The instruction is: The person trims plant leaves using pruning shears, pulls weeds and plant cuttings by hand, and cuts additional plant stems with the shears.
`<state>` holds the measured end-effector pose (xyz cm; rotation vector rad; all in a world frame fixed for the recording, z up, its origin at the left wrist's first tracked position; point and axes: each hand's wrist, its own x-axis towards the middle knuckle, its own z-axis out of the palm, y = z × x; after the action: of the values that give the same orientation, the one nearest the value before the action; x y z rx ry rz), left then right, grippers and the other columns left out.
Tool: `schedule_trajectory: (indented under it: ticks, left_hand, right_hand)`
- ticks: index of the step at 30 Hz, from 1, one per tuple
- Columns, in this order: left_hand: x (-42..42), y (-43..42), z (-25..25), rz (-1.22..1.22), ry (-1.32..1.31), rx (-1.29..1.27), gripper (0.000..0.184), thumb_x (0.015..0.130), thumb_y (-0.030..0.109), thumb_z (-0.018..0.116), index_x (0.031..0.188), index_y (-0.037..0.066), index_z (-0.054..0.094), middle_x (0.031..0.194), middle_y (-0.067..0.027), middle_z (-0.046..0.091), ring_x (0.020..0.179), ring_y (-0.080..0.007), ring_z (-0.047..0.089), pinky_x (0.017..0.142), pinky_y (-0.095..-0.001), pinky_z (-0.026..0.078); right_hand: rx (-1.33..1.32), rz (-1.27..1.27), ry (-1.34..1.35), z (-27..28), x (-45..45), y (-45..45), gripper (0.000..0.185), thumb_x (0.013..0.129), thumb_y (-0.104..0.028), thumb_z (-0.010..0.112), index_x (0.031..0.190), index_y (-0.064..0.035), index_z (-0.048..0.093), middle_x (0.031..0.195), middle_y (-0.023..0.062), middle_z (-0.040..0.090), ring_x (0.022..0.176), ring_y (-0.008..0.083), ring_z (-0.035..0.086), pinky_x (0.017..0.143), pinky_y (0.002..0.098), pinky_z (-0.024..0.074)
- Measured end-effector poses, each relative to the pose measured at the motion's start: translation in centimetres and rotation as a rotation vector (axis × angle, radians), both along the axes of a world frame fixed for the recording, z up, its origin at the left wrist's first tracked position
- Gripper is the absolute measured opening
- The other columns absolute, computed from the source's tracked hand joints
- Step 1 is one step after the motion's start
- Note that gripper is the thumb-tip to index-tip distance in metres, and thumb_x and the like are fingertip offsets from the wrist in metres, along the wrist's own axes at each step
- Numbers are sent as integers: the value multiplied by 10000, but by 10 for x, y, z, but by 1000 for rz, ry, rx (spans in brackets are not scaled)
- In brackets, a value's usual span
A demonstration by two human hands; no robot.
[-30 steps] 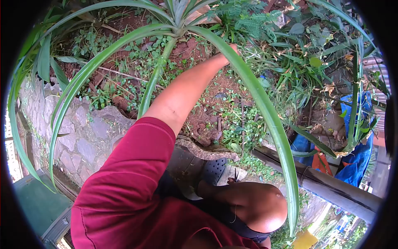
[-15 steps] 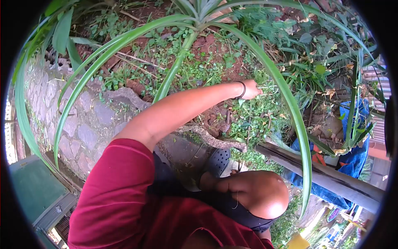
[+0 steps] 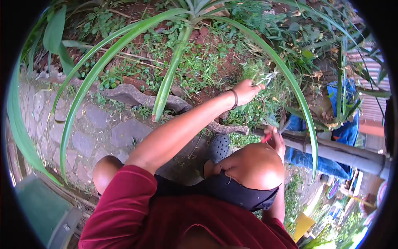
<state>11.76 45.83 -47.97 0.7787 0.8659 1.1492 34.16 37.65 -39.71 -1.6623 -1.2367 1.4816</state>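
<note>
My left hand (image 3: 247, 91), with a dark band at its wrist, is closed around a tuft of weeds (image 3: 267, 77) with pale stems splaying out past the fingers. To its lower right, beyond my bent knee, my right hand (image 3: 277, 140) grips red-handled scissors (image 3: 266, 138). Their grey blades point up and appear parted; part of the tool is hidden by the fingers. Low green weeds (image 3: 244, 116) grow in the soil below my left hand. A long arching leaf (image 3: 286, 83) of a spiky plant hangs to the right of both hands.
A rough log edging (image 3: 166, 102) borders the soil bed. Stone paving (image 3: 83, 141) lies at left, with a green panel (image 3: 41, 211) beyond. A grey pole (image 3: 344, 152) and blue cloth (image 3: 304, 159) are at right. My clog (image 3: 219, 147) is by the log.
My left hand now has the tuft of weeds raised from the ground cover. My right hand with the red-handled scissors has come into view beside the knee. The view has shifted slightly.
</note>
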Motion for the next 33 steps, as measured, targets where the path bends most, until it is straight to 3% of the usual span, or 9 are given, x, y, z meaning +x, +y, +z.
schedule_trajectory:
  ticks: [8, 11, 14, 15, 20, 22, 25, 29, 33]
  left_hand:
    - [9, -19, 24, 13, -163, 128, 263, 986, 227, 500, 1149, 26, 545, 723, 29, 537, 560, -79, 498, 483, -258, 412]
    - [-3, -31, 33, -40, 181, 110, 283, 985, 231, 507, 1148, 0, 498, 819, -56, 604, 678, -112, 600, 525, -274, 471]
    - [1, -35, 23, 5, 585, 188, 363, 967, 220, 482, 1191, -54, 399, 1027, -253, 609, 980, -359, 645, 799, -426, 524]
    - [4, -37, 22, 5, 580, 189, 363, 967, 220, 482, 1191, -54, 399, 1027, -253, 609, 980, -359, 645, 799, -426, 524]
    - [5, -47, 24, -179, 758, 142, 581, 930, 255, 511, 1329, -103, 285, 1310, -330, 402, 1181, -419, 521, 999, -445, 439]
    - [2, -43, 26, -432, 863, 173, 841, 909, 320, 557, 1466, -89, 77, 1444, -311, 227, 1297, -419, 416, 1076, -421, 380]
    - [-14, -43, 40, -502, 921, 277, 868, 905, 343, 576, 1484, -59, 68, 1455, -303, 226, 1314, -406, 408, 1102, -404, 352]
    - [-43, -32, 50, -380, 884, 237, 823, 922, 404, 572, 1513, 50, 122, 1496, -297, 173, 1369, -429, 323, 1130, -428, 310]
    - [-94, -22, 65, -170, 951, 243, 728, 944, 405, 550, 1490, 55, 218, 1486, -290, 222, 1368, -405, 338, 1123, -455, 315]
  right_hand:
    - [-292, 156, 275, -1, -69, 50, 525, 963, -497, 513, 1360, -160, 447, 1091, 91, 601, 797, 116, 610, 657, 238, 465]
    - [-244, 279, 493, 10, -78, 57, 480, 946, -523, 531, 1300, -203, 484, 1031, 89, 620, 840, 111, 632, 645, 240, 477]
    - [-209, 73, 373, 11, -109, 47, 512, 933, -520, 559, 1214, -95, 515, 881, 73, 639, 758, 163, 670, 568, 270, 518]
    - [-183, -21, 231, 14, -117, 46, 523, 929, -514, 568, 1178, -56, 530, 840, 69, 642, 719, 181, 673, 557, 284, 533]
    - [-291, 134, 378, -20, -104, 69, 320, 960, -302, 560, 1086, -8, 551, 963, 158, 661, 858, 253, 667, 777, 383, 561]
    - [-326, 75, 429, -36, -91, 80, 257, 950, -249, 564, 1060, -16, 560, 938, 138, 656, 824, 233, 666, 745, 362, 567]
    - [-322, -37, 470, -46, -78, 100, 170, 922, -115, 548, 1048, -5, 580, 917, 111, 649, 797, 195, 650, 693, 322, 558]
    - [150, 84, -115, -36, -78, 125, 224, 891, -69, 578, 1099, 15, 579, 868, 69, 626, 718, 135, 589, 593, 274, 467]
    - [361, 153, -304, -61, -91, 178, 450, 894, -137, 650, 1275, 48, 499, 1157, 188, 609, 725, 186, 613, 679, 324, 512]
